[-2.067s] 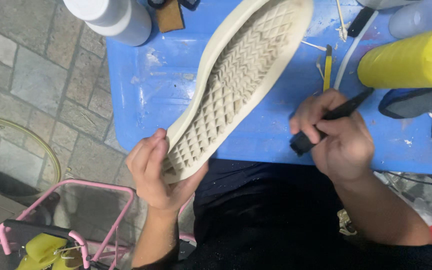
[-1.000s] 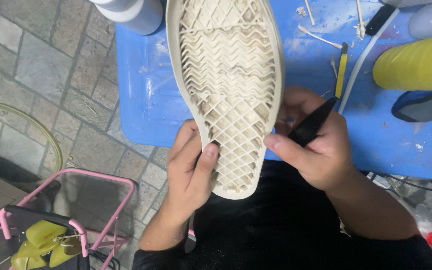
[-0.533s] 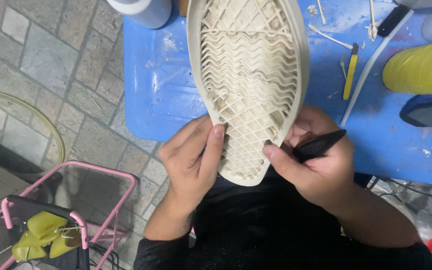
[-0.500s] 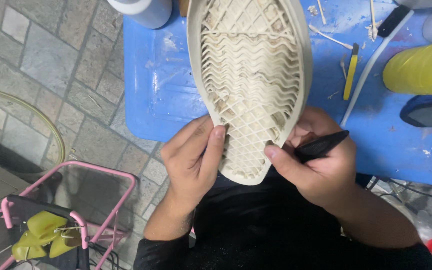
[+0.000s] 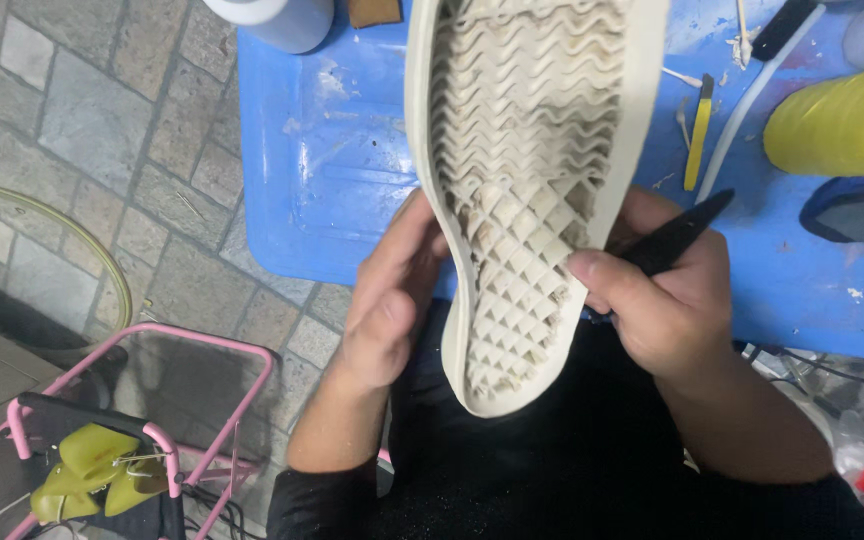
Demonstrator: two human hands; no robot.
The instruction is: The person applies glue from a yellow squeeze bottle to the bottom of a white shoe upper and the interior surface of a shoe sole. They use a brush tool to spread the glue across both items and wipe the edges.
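Grey stone paving (image 5: pixel 72 150) runs beneath a blue desk (image 5: pixel 352 190) whose top is scuffed and streaked with pale smears. Held up over the near edge of that desk is a cream shoe sole (image 5: pixel 527 190), tread side facing the camera, its zigzag ribs above and diamond studs toward the heel, which hangs low over the person's dark-clothed lap. The toe end runs out of view at the top.

Left of the sole, the left hand (image 5: pixel 387 300) lies against its edge with fingers loosely curled; whether it truly grips the rim cannot be told. Right of the sole, the right hand (image 5: pixel 667 300) is closed around a black tool (image 5: pixel 677 235), and its thumb presses onto the studded tread near the rim.

Farther right of the sole, on the desk, lie a yellow-handled tool (image 5: pixel 697 150), a thin white stick (image 5: pixel 752 105) and a yellow cylinder (image 5: pixel 842 125) lying on its side, with a dark blue piece (image 5: pixel 857 210) just below it. Up and left of the sole stands a white container (image 5: pixel 277 15), cut off by the frame. Well left and below, on the paving, stands a pink metal frame (image 5: pixel 202 345) with yellow-green shapes (image 5: pixel 97 470) inside.
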